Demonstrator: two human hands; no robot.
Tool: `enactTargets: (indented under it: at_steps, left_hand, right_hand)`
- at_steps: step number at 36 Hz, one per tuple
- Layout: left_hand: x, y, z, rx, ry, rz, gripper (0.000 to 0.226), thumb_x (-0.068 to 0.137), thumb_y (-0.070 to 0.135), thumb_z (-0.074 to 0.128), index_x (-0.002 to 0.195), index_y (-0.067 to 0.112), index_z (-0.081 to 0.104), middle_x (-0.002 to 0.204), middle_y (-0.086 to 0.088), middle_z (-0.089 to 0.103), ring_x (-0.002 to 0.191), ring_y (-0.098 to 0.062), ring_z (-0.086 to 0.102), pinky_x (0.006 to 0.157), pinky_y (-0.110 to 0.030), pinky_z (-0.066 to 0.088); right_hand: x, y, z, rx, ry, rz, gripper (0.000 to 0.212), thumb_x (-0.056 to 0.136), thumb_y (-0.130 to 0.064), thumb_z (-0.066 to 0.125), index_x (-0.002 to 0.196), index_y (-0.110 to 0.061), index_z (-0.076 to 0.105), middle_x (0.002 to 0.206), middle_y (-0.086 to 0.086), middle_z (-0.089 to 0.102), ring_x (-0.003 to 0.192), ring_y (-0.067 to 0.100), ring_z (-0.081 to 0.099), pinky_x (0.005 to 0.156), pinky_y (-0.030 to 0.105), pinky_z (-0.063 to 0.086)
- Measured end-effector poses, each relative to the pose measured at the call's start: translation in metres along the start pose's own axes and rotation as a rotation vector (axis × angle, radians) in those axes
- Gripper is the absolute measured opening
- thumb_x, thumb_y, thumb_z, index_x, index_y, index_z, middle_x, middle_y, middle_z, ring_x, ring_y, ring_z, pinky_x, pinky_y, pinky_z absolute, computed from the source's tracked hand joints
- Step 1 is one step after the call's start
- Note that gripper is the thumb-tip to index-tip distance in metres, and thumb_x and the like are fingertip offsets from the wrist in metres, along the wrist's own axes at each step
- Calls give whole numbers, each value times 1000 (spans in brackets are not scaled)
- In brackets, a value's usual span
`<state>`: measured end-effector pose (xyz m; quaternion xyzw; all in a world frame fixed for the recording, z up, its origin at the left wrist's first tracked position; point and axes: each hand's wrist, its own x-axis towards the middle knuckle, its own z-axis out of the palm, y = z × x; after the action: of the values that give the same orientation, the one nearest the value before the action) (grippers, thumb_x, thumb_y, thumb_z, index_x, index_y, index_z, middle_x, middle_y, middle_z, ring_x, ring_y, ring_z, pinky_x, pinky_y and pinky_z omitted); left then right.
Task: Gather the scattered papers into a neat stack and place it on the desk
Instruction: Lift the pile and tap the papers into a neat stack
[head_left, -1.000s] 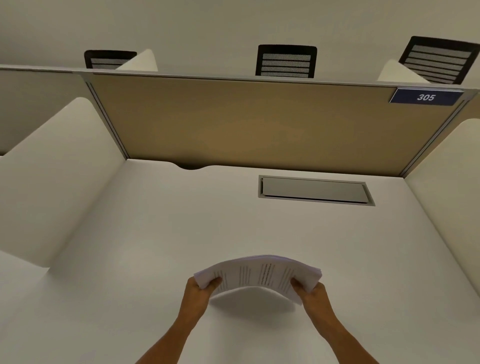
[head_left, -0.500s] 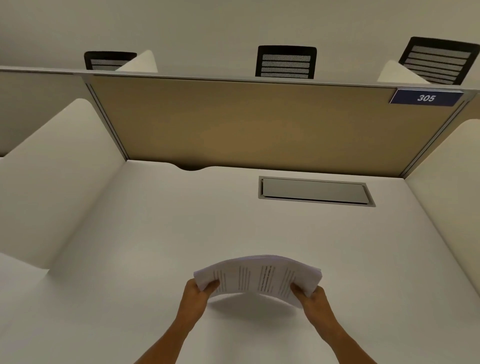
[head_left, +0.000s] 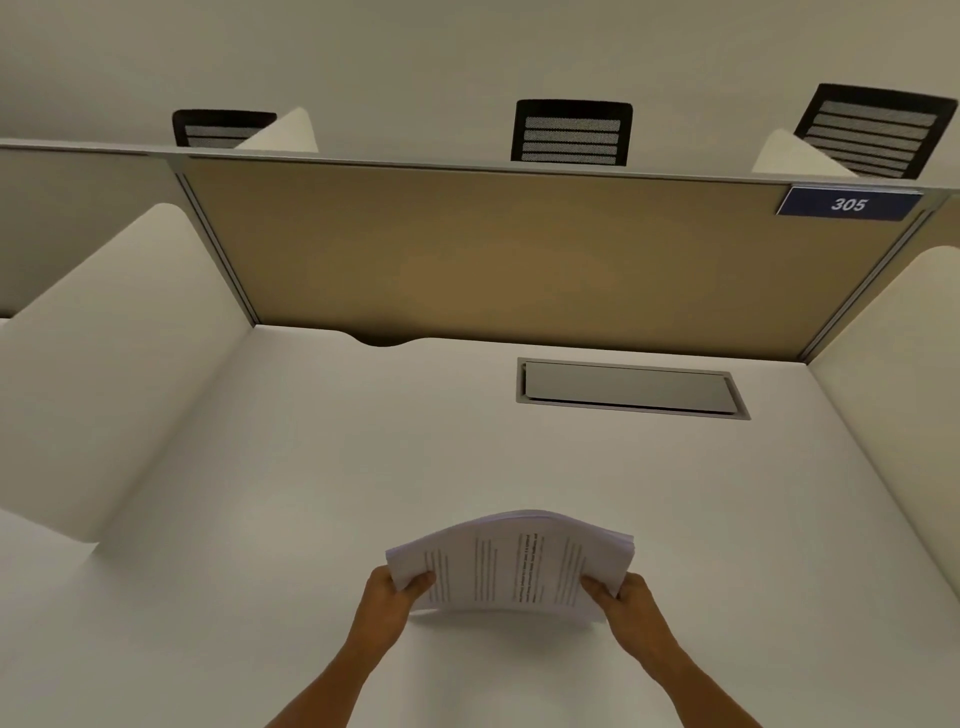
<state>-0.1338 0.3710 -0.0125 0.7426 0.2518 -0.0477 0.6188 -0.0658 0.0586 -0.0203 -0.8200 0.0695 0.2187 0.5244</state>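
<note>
1. Little is changing since the earlier frames; both hands are keeping the same hold on the stack of papers (head_left: 511, 564), which is sitting slightly lower and nearer the desk (head_left: 311, 493) than a second ago, while the camera is staying almost fixed.
2. Left hand (head_left: 387, 597) is clasping the stack's left end, thumb lying on the top sheet; right hand (head_left: 631, 603) is clasping the right end likewise; both are closed on the paper, not spread.
3. Between the two grips the stack is bowing upward in an arch; its near edge is hovering just above the desk and casting a shadow beneath; whether it is touching the surface I cannot tell.
4. No loose sheets are showing anywhere on the desk, so gathering is looking finished; squaring and setting down is, I judge, the step in hand.
5. Edges at the right end are fanning slightly; next move is probably calling for easing the inward squeeze so the arch flattens, lowering the stack flat, then releasing both ends together so nothing slides.
</note>
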Motion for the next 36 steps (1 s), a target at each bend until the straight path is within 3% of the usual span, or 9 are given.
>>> enactTargets:
  at_steps: [4, 8, 12, 15, 18, 21, 26, 32, 36]
  left_hand:
    - [8, 10, -12, -4, -2, 18, 22, 87, 9, 71, 96, 29, 70, 85, 6, 78, 84, -14, 73, 67, -20, 60]
    - [21, 18, -23, -36, 6, 5, 24, 82, 9, 77, 104, 15, 71, 95, -3, 77, 92, -27, 73, 80, -41, 62]
    - [36, 33, -36, -30, -30, 60, 62, 75, 13, 83, 129, 22, 53, 112, -3, 73, 103, -27, 71, 76, -31, 61]
    - [48, 53, -42, -5, 68, 84, 109, 72, 11, 85, 154, 23, 14, 152, -9, 39, 131, -29, 49, 100, -41, 48]
    - [53, 83, -41, 213, 70, 251, 127, 59, 46, 89, 155, 33, 7, 163, 7, 13, 145, -14, 22, 115, -44, 27]
    - [51, 118, -27, 439, -129, 460, 118, 55, 71, 78, 151, 43, 17, 159, 20, 17, 140, -2, 21, 113, -35, 25]
    - [41, 145, 10, 420, -448, 450, 75, 69, 56, 79, 135, 48, 45, 135, 19, 58, 119, -7, 60, 98, -38, 55]
    - [30, 140, 33, 232, -392, 437, 27, 75, 39, 77, 100, 47, 70, 93, 18, 74, 85, -5, 71, 64, -16, 57]
    - [26, 138, 39, 136, -260, 430, 22, 74, 35, 77, 88, 52, 73, 86, 19, 75, 78, -5, 71, 61, -16, 54]
  right_hand:
    - [3, -22, -10, -58, -46, -40, 9, 96, -19, 64, 98, -22, 73, 95, 0, 77, 92, 20, 73, 71, 19, 56]
    - [8, -53, -25, -146, -118, -81, 12, 95, -26, 65, 89, -24, 75, 87, -4, 78, 76, 9, 76, 69, 25, 62]
    - [13, -88, -42, -204, -211, -115, 18, 96, -29, 63, 103, -17, 75, 97, 0, 79, 86, 14, 77, 81, 38, 64]
    - [14, -111, -49, -317, -241, -131, 19, 96, -29, 61, 107, -18, 73, 102, -1, 78, 89, 15, 76, 81, 38, 63]
    - [15, -131, -52, -502, -264, -149, 21, 95, -32, 60, 107, -21, 72, 102, -2, 76, 86, 13, 75, 78, 34, 63]
    - [17, -148, -51, -674, -288, -181, 20, 94, -34, 58, 103, -23, 73, 100, -5, 75, 82, 10, 74, 73, 28, 62]
    - [15, -173, -45, -846, -303, -213, 23, 94, -35, 57, 106, -25, 74, 102, -3, 75, 82, 13, 73, 73, 27, 60]
    - [8, -189, -41, -981, -222, -283, 27, 92, -31, 55, 113, -28, 72, 105, -3, 75, 83, 15, 71, 74, 27, 59]
    - [5, -192, -43, -1012, -170, -318, 28, 92, -34, 55, 115, -32, 71, 103, -5, 74, 78, 14, 69, 68, 24, 55]
